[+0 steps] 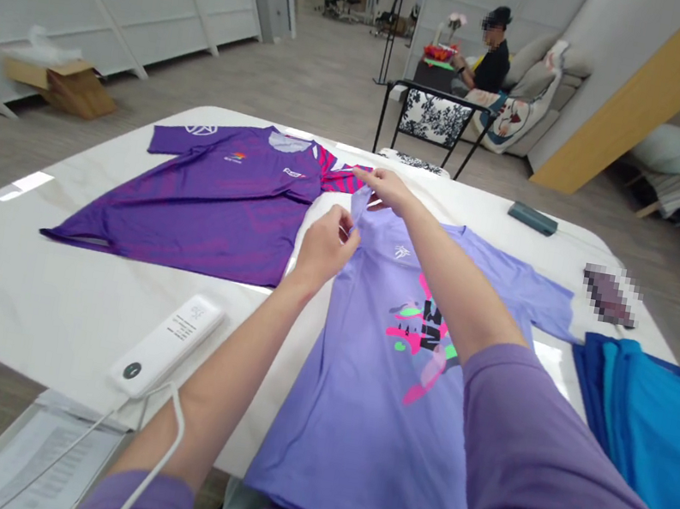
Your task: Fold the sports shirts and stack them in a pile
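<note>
A light purple T-shirt [371,381] with a pink and green print lies flat on the white table [35,282], its hem hanging over the near edge. My left hand [325,243] pinches the shirt's left sleeve fabric. My right hand [387,188] grips the cloth near the collar and shoulder at the far end. Both hands are closed on the shirt. A dark purple jersey [219,199] with a pink striped sleeve lies spread out to the left, just beyond my hands.
A blue garment [650,428] lies at the table's right edge. A white power bank [165,344] with a cable sits near the front left. A dark case [532,218] rests at the far right. A black chair [431,122] stands behind the table; a person sits beyond.
</note>
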`<state>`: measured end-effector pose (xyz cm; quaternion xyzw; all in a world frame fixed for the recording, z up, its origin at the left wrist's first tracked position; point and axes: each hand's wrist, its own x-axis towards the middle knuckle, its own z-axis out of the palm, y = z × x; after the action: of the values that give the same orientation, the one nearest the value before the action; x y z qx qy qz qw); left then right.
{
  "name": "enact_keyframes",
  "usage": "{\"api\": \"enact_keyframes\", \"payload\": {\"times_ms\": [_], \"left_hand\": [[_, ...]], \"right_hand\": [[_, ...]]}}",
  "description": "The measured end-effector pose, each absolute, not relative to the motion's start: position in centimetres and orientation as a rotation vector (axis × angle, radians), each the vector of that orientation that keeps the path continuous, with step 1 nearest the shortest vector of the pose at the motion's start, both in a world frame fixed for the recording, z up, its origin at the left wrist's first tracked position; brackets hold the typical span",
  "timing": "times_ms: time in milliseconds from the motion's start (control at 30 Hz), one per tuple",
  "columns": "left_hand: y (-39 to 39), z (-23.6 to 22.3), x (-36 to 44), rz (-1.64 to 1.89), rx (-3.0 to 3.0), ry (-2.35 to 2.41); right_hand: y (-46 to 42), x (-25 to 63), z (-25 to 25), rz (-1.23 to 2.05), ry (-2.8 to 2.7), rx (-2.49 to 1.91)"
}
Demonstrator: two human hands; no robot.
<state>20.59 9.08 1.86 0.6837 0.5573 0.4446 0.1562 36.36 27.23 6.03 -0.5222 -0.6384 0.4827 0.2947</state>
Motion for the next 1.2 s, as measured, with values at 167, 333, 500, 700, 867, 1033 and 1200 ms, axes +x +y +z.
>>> {"api": "enact_keyframes", "payload": {"times_ms": [167,333,500,700,867,1033,1200], "left_hand": [[8.5,4.5,28.7,1.176,2.26,1.453],[6.8,4.0,35.5,0.77,2.382,1.363],[1.6,2.3,32.9,0.56,2.506,1.475],[-7.8,-0.3,21.1,0.381,2.235,1.943],[-14.2,-1.8,18.0,0.377,2.019,1.935],[-15.7,-2.4,19.0,0.408,1.875,1.867],[-17.0,-2.4,18.6,0.475,1.814,1.963]], "right_hand": [[24.5,45.6,6.7,1.194,-1.635,-1.397],[21.5,55.9,4.3,1.01,-1.698,-1.667],[20.8,60.4,1.0,0.556,-2.097,-1.956],[25.1,53.3,-0.9,0.522,-2.186,-1.76],[28.3,48.6,-1.1,0.598,-2.193,-1.873],[29.4,49.1,-1.3,0.535,-2.13,-1.942],[28.3,50.1,-1.7,0.451,-2.127,-1.955]]}}
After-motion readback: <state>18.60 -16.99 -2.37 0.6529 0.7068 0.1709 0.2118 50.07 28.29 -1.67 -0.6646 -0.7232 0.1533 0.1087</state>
